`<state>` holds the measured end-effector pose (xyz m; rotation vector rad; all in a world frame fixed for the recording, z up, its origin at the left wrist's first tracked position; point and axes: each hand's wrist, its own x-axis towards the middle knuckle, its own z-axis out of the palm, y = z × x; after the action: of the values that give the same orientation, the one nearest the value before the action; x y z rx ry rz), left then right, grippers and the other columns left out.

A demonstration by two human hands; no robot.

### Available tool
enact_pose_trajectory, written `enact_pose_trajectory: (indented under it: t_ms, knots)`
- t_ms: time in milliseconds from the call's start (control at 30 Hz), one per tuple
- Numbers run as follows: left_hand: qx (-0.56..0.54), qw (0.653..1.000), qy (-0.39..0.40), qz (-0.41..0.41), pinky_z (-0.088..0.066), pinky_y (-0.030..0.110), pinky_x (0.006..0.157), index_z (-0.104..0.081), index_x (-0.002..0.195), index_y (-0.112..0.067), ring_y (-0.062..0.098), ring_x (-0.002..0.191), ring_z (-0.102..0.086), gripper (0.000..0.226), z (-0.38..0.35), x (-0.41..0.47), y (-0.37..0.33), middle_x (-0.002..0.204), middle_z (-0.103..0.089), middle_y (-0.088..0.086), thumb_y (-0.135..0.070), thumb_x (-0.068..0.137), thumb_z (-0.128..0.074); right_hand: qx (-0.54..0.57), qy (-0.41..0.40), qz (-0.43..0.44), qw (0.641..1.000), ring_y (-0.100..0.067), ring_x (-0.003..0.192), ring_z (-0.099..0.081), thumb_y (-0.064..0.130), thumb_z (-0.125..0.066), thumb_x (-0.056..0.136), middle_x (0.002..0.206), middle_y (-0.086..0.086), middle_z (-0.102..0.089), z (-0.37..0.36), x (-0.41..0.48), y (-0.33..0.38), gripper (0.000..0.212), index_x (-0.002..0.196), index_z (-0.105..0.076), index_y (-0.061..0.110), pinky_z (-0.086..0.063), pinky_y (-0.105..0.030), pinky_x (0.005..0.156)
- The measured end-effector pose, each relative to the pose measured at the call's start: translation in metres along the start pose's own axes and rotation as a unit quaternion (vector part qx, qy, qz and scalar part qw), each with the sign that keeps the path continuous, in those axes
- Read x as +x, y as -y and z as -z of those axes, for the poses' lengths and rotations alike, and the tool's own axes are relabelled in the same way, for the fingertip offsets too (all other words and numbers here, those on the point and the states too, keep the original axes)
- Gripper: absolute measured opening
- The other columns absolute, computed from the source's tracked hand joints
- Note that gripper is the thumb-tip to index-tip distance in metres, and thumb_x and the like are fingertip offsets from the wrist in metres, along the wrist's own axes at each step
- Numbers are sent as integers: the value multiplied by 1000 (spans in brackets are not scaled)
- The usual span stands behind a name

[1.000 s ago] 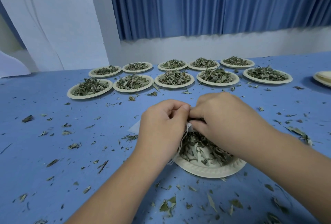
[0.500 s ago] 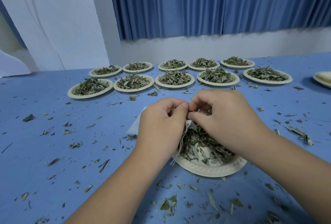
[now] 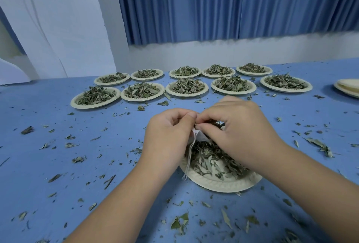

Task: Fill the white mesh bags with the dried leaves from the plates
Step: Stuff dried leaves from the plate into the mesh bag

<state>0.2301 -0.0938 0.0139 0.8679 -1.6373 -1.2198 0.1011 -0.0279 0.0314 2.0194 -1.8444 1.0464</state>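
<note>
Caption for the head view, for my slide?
Left hand and right hand pinch a white mesh bag over a plate of dried leaves; ten filled plates behind.

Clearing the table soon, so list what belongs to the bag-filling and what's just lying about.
Job: white mesh bag, pinched by left hand and right hand; near plate of leaves; ten full plates behind.
Lying about: scattered leaf bits; empty plates at right edge; blue curtain.
</note>
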Motion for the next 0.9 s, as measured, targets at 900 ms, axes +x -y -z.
enact_pose_trajectory:
  t_ms: [900]
  knots:
    - [-16,999,-15,-37,-33,13,43,-73,78,-20,1,39,-43,17,-3,-2,1,47,-53,-13,-20,91,-62,163,-61,-142,975,-1,63,-60,18,-79,75,64,12,-65,0,-8,-1,13,73,-75,30,-43,-9,59]
